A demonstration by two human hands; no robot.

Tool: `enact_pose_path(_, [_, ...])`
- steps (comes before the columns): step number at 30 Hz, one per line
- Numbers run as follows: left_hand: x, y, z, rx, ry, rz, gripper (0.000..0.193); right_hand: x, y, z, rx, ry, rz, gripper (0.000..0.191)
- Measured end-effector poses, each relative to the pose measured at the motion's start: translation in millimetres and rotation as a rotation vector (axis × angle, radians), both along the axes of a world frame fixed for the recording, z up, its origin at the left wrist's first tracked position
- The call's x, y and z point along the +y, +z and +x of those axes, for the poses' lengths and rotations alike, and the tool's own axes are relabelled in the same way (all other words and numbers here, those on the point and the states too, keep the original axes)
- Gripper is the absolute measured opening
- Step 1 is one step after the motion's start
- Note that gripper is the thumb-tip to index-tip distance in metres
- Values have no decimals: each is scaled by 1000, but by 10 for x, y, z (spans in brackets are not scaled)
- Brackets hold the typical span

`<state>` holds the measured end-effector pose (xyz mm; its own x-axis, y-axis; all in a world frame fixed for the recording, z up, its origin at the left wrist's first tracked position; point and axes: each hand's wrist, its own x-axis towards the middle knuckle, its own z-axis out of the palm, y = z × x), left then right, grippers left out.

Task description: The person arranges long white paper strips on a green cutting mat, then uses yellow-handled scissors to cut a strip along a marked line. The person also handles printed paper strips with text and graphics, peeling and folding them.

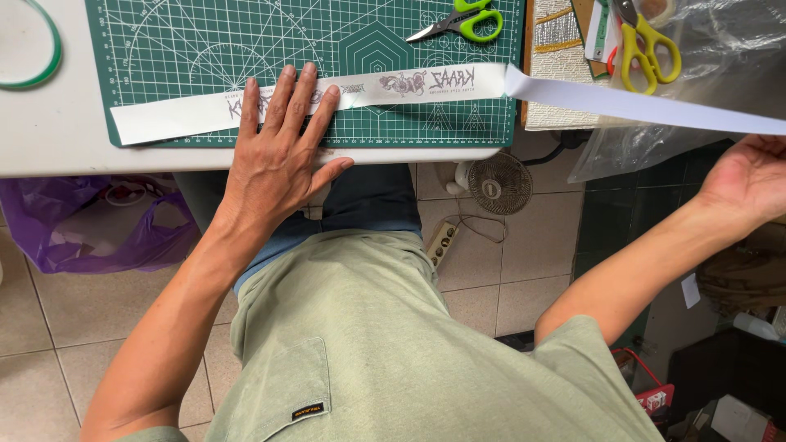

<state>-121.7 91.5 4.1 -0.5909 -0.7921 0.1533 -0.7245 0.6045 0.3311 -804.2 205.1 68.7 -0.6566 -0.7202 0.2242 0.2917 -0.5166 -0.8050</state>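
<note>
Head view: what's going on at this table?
A person presses the left hand flat on a long white printed strip lying across a green cutting mat. The right hand holds the strip's far end out past the table edge. Two scissors lie untouched beyond the strip.

- Cutting mat on desk.
- Paper strip across mat, running off desk's right edge.
- Left hand flat on strip.
- Scissors behind strip.
- Second scissors right of mat.
- Right hand beneath strip's far end, off the desk.
- Fan on floor below.
</note>
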Motion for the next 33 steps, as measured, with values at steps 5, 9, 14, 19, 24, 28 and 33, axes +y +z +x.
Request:
enact_pose_path(5, [-9, 33, -16, 28, 2, 20, 81, 24, -23, -55, -119, -112, 3, 17])
enact_pose_path(9, [-24, 126, -17, 69, 16, -2, 74, 21, 21, -38, -88, -92, 44, 21])
enact_pose_path(14, [-127, 325, -157, 225, 95, -6, 53, 153, 258, 601, 139, 35, 51, 25])
enact_pose_path(19, [-308, 427, -915, 552, -11, 31, 39, 81, 542, 1690, 137, 385, -86, 19])
enact_pose_path(24, [-289, 269, -1663, 364, -149, -71, 33, 111, 612, 2459, 303, 526, -30, 25])
enact_pose_path(28, [-293, 94, -1812, 315, -153, -227, 30, 435, 466, 2771, 382, 622, 313, 26])
enact_pose_path(33, [-323, 21, -1800, 307, -188, -233, 25, 297, -338, 3053, 599, 699, 1210, 32])
